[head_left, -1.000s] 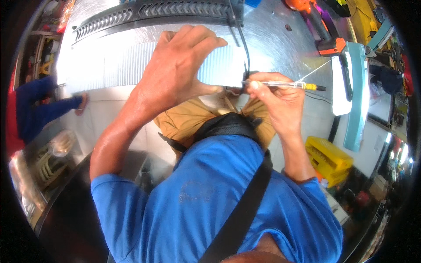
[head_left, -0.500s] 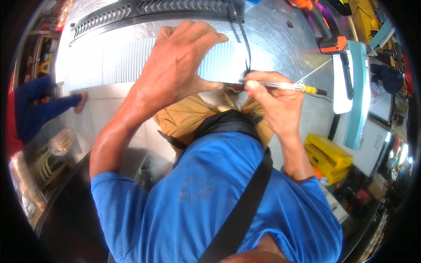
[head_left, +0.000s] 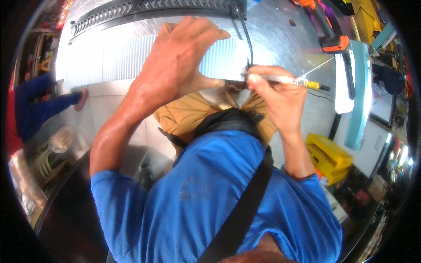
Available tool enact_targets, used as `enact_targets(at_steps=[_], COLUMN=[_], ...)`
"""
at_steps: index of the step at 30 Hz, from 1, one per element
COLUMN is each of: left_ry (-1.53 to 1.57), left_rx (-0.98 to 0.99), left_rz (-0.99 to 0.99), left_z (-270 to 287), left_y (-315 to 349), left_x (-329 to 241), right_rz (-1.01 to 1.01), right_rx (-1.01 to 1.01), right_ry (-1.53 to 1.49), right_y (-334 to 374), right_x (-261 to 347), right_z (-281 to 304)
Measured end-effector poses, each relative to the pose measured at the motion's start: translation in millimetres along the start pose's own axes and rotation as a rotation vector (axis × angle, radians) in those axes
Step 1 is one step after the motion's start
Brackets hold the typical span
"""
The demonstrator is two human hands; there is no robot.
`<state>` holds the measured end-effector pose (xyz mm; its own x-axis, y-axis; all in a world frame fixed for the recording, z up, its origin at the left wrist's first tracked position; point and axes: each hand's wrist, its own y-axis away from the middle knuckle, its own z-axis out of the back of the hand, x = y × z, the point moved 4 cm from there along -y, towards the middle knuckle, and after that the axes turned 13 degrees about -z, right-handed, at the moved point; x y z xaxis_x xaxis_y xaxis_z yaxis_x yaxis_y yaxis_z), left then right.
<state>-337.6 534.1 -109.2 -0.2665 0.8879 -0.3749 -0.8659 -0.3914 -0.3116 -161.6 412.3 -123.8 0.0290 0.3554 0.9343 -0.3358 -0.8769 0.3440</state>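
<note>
My left hand (head_left: 179,61) spans a pale ribbed strip (head_left: 129,57) lying along the near edge of the metal table. Its thumb stretches along that edge, while the index finger points right, well apart from it. In a pinch, my right hand (head_left: 280,96) grips a slim pen-like tool (head_left: 313,85) with a clear barrel, a yellow collar and a black end. White string (head_left: 318,68) is tied round its barrel. The tool's tip is by the strip's right end, where a thin black cable (head_left: 246,37) comes down; fingers partly hide the tip.
A black slotted bar (head_left: 184,5) lies along the table's far side. An orange-and-black tool (head_left: 335,43) rests at the right, beside a teal-edged panel (head_left: 360,96). A yellow crate (head_left: 328,158) stands lower right. Another person's legs (head_left: 48,103) show at the left.
My right hand and the tool have shifted slightly right, and the tool tilts a little differently. My left hand has moved only slightly, with its fingers still spread.
</note>
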Motion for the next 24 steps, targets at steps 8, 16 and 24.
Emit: enact_targets(at_steps=[8, 16, 24], left_ry=[-0.013, 0.018, 0.021], left_rx=[0.0, -0.001, 0.058], left_rz=[-0.005, -0.015, -0.068], left_z=[0.1, 0.1, 7.1], left_y=[1.2, -1.2, -5.2], left_x=[0.2, 1.3, -1.1], right_rz=[-0.025, -0.043, 0.135], right_rx=[0.047, 0.199, 0.17], right_ry=[-0.047, -0.104, -0.253], right_y=[-4.1, 18.6, -11.4], right_x=[4.6, 5.2, 14.1], right_z=[0.0, 21.4, 6.9])
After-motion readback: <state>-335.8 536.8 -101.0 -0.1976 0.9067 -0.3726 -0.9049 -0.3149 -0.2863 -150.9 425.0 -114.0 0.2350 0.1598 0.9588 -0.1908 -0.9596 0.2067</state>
